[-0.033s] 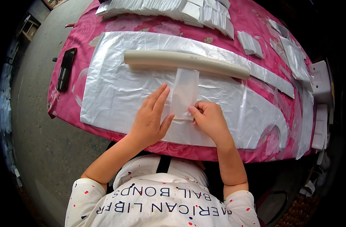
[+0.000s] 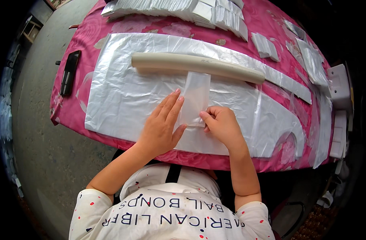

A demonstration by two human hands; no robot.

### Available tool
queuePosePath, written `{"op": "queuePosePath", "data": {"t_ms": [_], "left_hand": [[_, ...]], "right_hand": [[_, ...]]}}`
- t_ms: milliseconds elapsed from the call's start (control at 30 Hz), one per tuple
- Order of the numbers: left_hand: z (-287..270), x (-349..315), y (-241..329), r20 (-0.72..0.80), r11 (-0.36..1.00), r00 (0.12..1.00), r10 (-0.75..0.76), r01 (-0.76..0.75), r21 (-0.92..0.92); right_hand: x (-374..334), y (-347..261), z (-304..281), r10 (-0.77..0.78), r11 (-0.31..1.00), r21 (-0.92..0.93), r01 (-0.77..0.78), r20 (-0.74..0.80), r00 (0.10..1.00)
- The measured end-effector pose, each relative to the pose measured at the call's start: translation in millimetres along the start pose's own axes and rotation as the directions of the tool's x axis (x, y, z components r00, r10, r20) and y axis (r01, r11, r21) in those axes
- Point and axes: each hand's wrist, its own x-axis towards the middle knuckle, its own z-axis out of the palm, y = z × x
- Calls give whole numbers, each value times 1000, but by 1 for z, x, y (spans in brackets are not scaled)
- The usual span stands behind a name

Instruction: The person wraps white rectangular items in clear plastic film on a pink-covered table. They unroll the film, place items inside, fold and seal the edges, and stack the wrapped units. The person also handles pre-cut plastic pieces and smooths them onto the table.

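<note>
From afar I see the right hand (image 2: 223, 124) pinching the translucent plastic piece (image 2: 195, 98) at its five o'clock; the left hand (image 2: 159, 126), fingers outstretched, sits at eight, the tube (image 2: 187, 62) at twelve. Likely aligning; next calls for light smoothing.

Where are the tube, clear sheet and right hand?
Tube (image 2: 197, 65), head view: middle of its length.
Clear sheet (image 2: 196, 98), head view: its middle.
Right hand (image 2: 224, 124), head view: back of the hand.
</note>
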Motion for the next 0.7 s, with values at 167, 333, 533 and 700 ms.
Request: {"op": "queuePosePath", "data": {"t_ms": [167,333,533,700], "left_hand": [[18,-10,15,318,986,948,-1,-53,160],[22,-9,18,324,978,944,-67,-2,207],[18,-2,16,288,983,956,-51,-3,184],[5,16,10,237,992,971,31,-59,108]], "right_hand": [[9,5,0,54,996,72,-56,30,998],[8,2,-1,93,996,6,-93,59,994],[-7,19,11,-668,525,-750,402,-71,741],[11,29,-12,-711,315,-672,670,300,636]]}}
